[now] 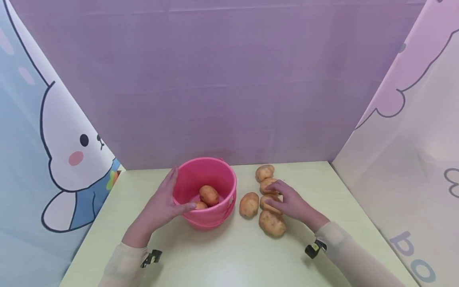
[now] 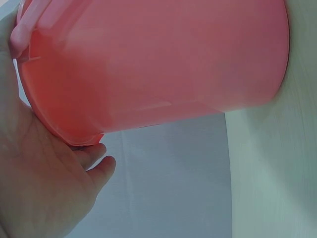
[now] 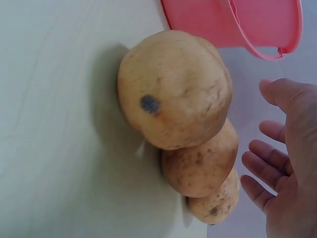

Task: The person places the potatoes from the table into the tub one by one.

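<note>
A pink bucket [image 1: 206,217] stands upright on the table, with two potatoes visible inside, one brown potato [image 1: 209,195] lying above the other. My left hand [image 1: 161,201] holds the bucket's rim at its left and near side, the thumb lying across the near edge. In the left wrist view the palm is against the rim and two fingertips [image 2: 103,168] stick out past it. Over the loose potatoes to the right, my right hand [image 1: 292,201] hovers with parted fingers around a middle potato [image 1: 269,204]. The right wrist view shows nothing in its grasp.
Several potatoes lie right of the bucket: a single potato [image 1: 249,205] nearest it, a large potato [image 1: 272,223] in front, and a potato [image 1: 265,172] at the back. A purple backdrop [image 1: 229,99] rises behind the pale table [image 1: 215,259], with printed panels at both sides.
</note>
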Demonstrator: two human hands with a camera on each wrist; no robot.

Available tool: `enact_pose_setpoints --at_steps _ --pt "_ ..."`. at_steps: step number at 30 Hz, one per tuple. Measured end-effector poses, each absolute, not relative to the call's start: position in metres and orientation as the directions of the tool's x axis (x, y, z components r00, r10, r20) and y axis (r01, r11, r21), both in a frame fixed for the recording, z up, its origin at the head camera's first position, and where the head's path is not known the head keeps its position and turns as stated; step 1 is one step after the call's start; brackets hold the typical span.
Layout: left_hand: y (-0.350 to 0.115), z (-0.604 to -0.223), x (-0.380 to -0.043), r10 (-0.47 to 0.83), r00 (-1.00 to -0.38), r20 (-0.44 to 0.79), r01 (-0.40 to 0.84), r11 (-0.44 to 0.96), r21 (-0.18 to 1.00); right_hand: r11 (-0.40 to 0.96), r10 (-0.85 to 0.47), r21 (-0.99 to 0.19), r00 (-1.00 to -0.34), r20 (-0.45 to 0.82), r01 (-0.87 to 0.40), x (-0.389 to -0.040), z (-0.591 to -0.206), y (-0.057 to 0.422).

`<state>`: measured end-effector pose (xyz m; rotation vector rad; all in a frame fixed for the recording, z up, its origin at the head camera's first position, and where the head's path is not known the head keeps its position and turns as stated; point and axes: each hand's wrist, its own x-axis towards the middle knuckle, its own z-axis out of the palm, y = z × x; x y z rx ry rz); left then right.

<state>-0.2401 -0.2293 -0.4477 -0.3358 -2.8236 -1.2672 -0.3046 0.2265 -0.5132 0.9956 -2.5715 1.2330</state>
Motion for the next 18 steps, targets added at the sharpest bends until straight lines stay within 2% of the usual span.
enact_pose_setpoints --at_steps 18 --pt "-0.23 -0.451 -0.244 0.194 -0.972 0.135 0.23 0.655 0.72 0.565 -0.456 -0.603 -0.822 0.34 -0.563 -0.304 -0.533 0.232"
